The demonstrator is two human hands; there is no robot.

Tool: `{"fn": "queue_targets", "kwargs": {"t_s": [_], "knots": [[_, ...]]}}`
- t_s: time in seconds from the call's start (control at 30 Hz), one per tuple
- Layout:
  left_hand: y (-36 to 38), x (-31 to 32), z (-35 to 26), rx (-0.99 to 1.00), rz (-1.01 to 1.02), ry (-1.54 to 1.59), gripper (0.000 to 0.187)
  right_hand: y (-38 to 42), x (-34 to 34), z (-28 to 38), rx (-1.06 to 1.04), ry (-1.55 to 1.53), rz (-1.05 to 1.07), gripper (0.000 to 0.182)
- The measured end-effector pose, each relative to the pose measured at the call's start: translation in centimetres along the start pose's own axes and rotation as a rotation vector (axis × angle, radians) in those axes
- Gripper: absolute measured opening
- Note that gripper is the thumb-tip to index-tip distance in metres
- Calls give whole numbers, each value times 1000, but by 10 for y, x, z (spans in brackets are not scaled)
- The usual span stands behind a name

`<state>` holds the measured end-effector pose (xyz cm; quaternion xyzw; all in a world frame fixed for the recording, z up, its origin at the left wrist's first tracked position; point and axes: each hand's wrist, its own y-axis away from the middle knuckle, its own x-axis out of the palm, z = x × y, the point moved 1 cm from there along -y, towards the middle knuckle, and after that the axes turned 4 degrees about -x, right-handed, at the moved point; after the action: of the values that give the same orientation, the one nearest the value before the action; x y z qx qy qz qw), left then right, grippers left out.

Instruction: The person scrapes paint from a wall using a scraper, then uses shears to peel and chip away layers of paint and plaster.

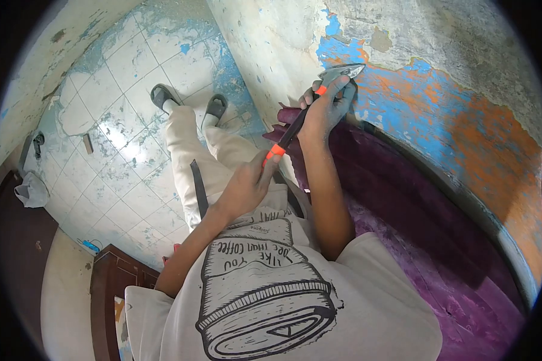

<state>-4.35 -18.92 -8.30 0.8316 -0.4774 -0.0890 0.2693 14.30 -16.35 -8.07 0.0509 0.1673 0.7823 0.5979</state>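
A scraper [295, 125] with a long black handle, orange bands and a pointed metal blade lies slantwise across both hands. My left hand [247, 188] is closed around the orange lower end of the handle, close to my waist. Up near the blade, my right hand [326, 114] grips the upper handle, its thumb reaching the base of the metal. The blade tip overlaps the peeling wall [427, 114], where blue and orange paint shows beneath bare grey plaster. Whitish dust coats the right hand's fingers.
Purple cloth [391, 180] covers a surface along the wall at the right. Worn tiles [132, 120] run under my sandalled feet. A dark wooden piece of furniture [111, 274] stands at lower left, and a white plastic bag [32, 191] sits at far left.
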Motion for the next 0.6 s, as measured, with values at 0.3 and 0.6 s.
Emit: {"fn": "queue_targets", "kwargs": {"t_s": [0.3, 0.6], "knots": [[4, 10, -10, -32, -36, 22, 40, -8, -4, -2, 1, 16, 46, 42], [10, 20, -12, -48, -40, 51, 36, -9, -18, -2, -26, 40, 86, 41]]}}
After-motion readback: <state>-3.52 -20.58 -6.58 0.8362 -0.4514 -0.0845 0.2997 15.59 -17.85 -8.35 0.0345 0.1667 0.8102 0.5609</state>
